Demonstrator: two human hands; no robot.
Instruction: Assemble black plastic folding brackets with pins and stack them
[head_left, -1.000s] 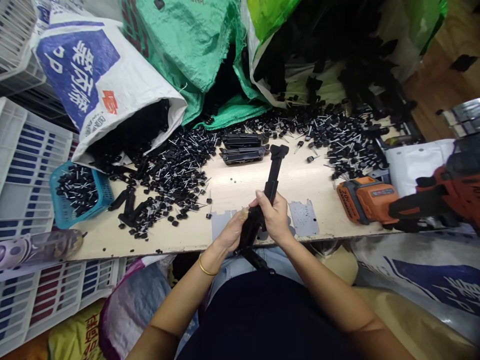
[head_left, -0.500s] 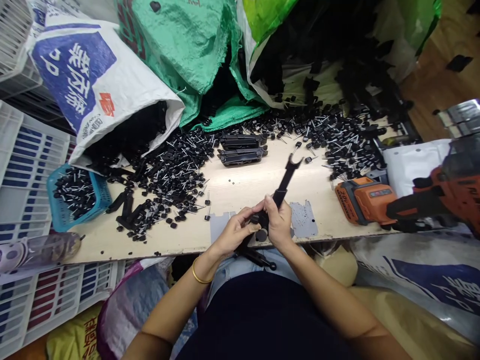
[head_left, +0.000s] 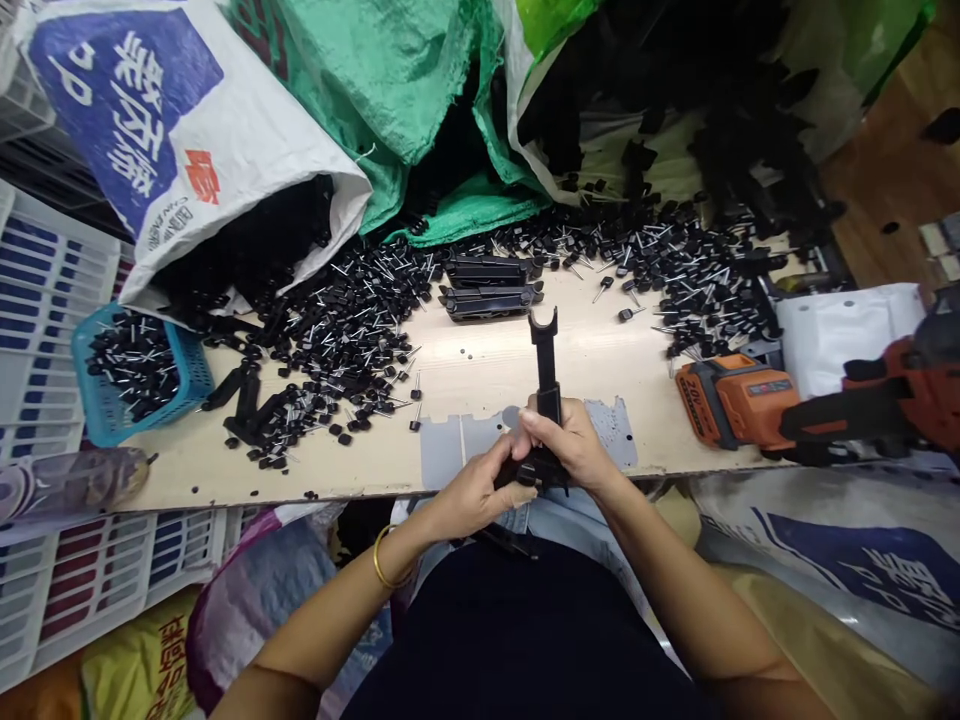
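Both hands are closed on a black plastic bracket with a forked tip [head_left: 547,365], held at the table's front edge. My right hand [head_left: 577,443] wraps round its shaft, the fork pointing away from me. My left hand [head_left: 484,487] grips the lower part, thumb and fingers pressed against it; the fingers hide much of that end. Below the hands, a dark arm of the piece [head_left: 510,541] reaches over my lap. Beyond the fork, folded black brackets [head_left: 491,301] lie stacked on the table. Grey patches [head_left: 442,452] mark the tabletop beside my hands.
Black-headed screws [head_left: 352,330] are heaped at left and right. A blue basket [head_left: 199,375] holds more of them. An orange battery-powered tool [head_left: 739,400] lies at right. Open sacks, one white [head_left: 247,120] and one green [head_left: 375,90], stand behind. A clear bottle [head_left: 90,485] lies at left.
The forked bracket has swung from leaning right to pointing nearly straight away from me, and its tip sits lower and further left. Both hands keep their hold. The view has shifted slightly.
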